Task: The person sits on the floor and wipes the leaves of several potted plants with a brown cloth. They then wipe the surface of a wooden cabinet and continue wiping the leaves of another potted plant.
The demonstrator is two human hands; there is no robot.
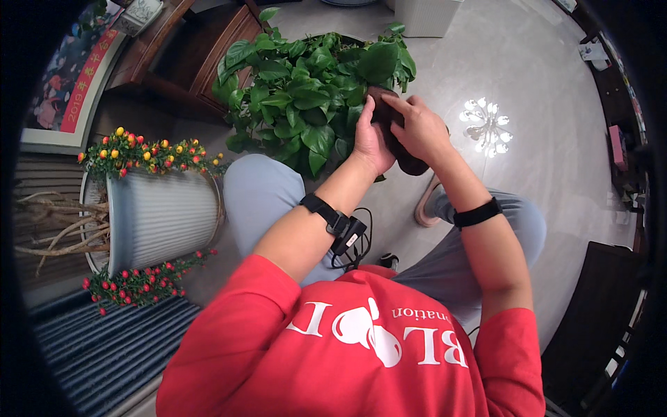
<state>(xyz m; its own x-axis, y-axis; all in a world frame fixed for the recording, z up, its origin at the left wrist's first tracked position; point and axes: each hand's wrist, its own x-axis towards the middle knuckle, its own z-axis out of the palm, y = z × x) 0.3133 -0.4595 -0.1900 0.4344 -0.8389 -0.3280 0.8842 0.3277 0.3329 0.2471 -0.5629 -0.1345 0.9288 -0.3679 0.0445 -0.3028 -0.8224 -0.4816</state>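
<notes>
A dark brown cloth (pixel 411 162) is bunched between my two hands at the right side of a leafy green potted plant (pixel 299 97). My left hand (pixel 373 142) holds the cloth from the left, its fingers partly hidden behind it. My right hand (pixel 421 131) presses on the cloth from the right with bent fingers. One end of the cloth hangs below my hands, and its top reaches up to a large broad leaf (pixel 379 63). Whether a leaf lies inside the cloth is hidden.
A white ribbed planter (pixel 163 219) with red and yellow berry sprigs stands at the left. Wooden furniture (pixel 215 59) is behind the plant. A white bin (pixel 427 17) stands at the far side, dark furniture (pixel 590 313) at the right. Light floor (pixel 514 83) reflects a lamp.
</notes>
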